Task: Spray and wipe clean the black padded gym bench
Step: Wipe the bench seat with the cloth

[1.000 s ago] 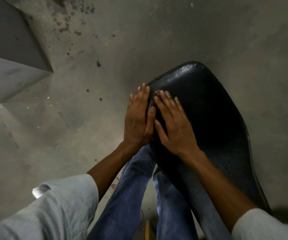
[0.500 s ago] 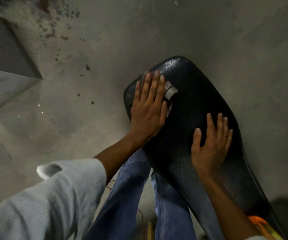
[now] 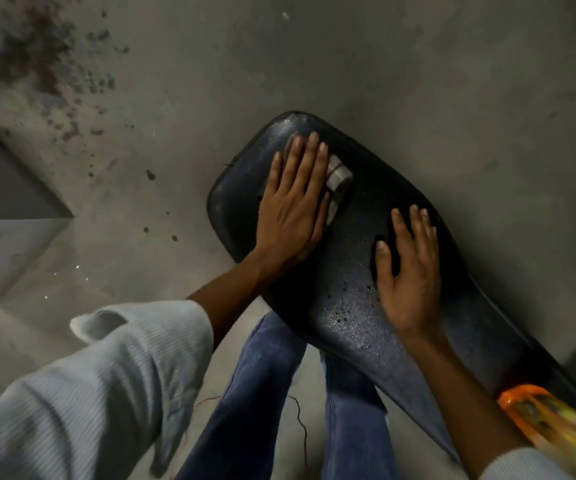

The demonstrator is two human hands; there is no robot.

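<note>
Head view looks down on a black padded bench (image 3: 359, 306) that runs diagonally from upper centre to lower right, its rounded end toward the top of the frame. The pad is glossy and textured, with wet droplets beading near its middle and along the near edge. The left hand (image 3: 293, 209) lies flat on the rounded end, fingers straight and together, pressing a folded grey cloth (image 3: 338, 178) onto the pad; part of the cloth sticks out past the fingers on the right. The right hand (image 3: 408, 268) rests palm-down further along the pad, fingers straight and slightly spread, gripping nothing. An orange bottle (image 3: 536, 414), blurred, lies on the bench at lower right, just beside the right forearm. Blue jeans (image 3: 255, 393) show below the bench's near edge, and pale ribbed sleeves (image 3: 89, 393) cover the upper forearms. The floor (image 3: 418, 64) is grey concrete, with dark specks and stains at upper left. A grey ledge or step (image 3: 6, 237) sits at the left edge.
</note>
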